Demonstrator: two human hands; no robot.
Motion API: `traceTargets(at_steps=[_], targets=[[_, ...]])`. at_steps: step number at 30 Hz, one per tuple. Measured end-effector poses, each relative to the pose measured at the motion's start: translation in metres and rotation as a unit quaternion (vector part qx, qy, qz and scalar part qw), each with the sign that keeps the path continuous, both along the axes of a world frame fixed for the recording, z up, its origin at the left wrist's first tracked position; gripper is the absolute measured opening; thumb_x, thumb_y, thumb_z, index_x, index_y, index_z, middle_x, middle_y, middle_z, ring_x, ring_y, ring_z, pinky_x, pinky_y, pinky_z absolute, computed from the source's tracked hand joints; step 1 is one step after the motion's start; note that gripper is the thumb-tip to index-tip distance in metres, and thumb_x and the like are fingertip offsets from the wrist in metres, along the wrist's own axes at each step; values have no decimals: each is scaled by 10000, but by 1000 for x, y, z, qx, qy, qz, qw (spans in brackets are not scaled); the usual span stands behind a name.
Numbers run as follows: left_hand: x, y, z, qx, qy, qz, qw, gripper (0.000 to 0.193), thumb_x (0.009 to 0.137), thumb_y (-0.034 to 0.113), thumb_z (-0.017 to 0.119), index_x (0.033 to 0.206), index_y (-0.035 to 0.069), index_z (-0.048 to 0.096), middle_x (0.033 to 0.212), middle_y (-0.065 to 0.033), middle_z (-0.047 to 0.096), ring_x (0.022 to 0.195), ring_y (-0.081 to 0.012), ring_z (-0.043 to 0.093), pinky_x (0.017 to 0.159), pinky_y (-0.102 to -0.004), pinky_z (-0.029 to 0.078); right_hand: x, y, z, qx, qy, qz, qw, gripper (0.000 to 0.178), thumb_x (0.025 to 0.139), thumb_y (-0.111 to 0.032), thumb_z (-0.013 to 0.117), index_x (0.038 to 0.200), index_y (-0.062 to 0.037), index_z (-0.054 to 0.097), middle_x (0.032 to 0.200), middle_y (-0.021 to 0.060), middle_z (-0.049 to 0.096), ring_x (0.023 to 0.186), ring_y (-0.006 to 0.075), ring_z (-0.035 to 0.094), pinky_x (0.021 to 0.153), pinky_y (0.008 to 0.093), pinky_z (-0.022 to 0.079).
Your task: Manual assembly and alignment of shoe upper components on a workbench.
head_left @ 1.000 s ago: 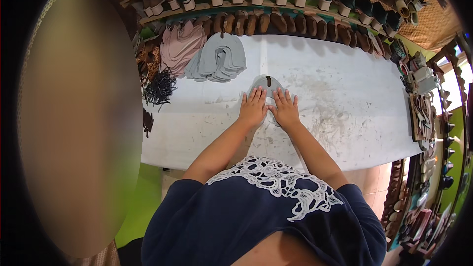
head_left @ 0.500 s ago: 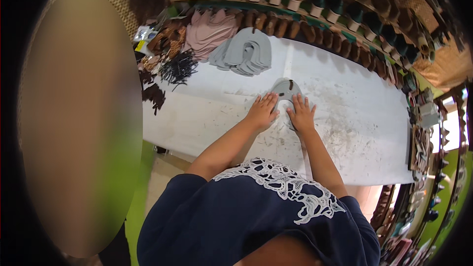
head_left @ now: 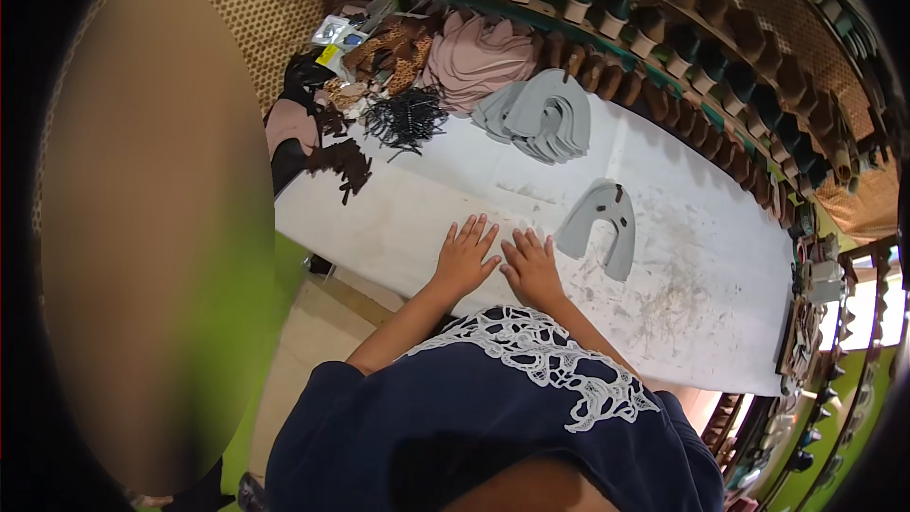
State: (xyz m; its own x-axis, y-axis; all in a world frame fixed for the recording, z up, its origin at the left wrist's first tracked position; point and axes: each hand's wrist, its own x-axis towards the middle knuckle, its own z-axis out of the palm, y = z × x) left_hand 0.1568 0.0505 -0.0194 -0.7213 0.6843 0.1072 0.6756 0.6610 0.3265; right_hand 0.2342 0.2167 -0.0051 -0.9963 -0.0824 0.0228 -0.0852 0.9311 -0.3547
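Note:
My left hand (head_left: 464,256) lies open on the white-covered table (head_left: 398,218), its fingers spread and nothing in them. Beside it, my right hand (head_left: 533,270) rests open too, palm down near the table's front edge. Just beyond my right hand is a grey arch-shaped shoe upper piece (head_left: 621,228), lying flat with a small brown tab at its top and small dark spots on it. Neither hand touches this piece. Farther back sits a stack of similar grey arch-shaped pieces (head_left: 550,123), fanned slightly, with a brown tab showing on top.
Left of the stack lie pink pieces (head_left: 479,62), black strips (head_left: 406,118), dark brown scraps (head_left: 346,169) and patterned brown material (head_left: 389,52). Shelves of shoe lasts and heels (head_left: 654,33) line the back. A blurred shape (head_left: 152,228) covers the far left. Dark smudges mark the table's right part.
Both hands have come off the grey shoe upper piece and drawn back toward me, to its left. The view has shifted, so the table's things appear farther right and lower.

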Motion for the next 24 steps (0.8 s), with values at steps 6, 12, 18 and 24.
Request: traceTargets(at_steps=[6,12,18,24], targets=[[-19,-32,-1,9,5,31,999,594,855,433,506,1365,151,395,1426,-159,330,1329,-304,288,1072,-508,183,-29,-28,-6,13,13,-9,1000,508,914,-385,442,1354,-136,393,1444,182,276,1339,368,234,1067,561,147],[-46,-52,0,1,6,38,999,624,840,474,512,1370,166,392,1434,-158,314,1334,-302,279,1070,-524,168,-52,-42,-9,55,-7,-76,996,514,910,-399,446,1374,-189,377,1474,129,249,1367,316,203,1085,542,119],[-52,-53,-1,-11,-6,11,1000,647,846,485,496,1389,162,355,1452,-175,263,1350,-330,222,1061,-562,133,-56,-47,-3,50,-7,-120,991,505,901,-414,455,1361,-211,407,1461,122,284,1354,306,241,1094,504,136],[-59,-49,-2,-36,-12,-24,999,689,847,468,491,1413,128,292,1461,-221,201,1357,-386,162,1035,-624,98,-57,-47,0,25,20,-183,983,530,861,-405,519,1338,-188,442,1449,146,298,1340,338,260,1084,506,167]])
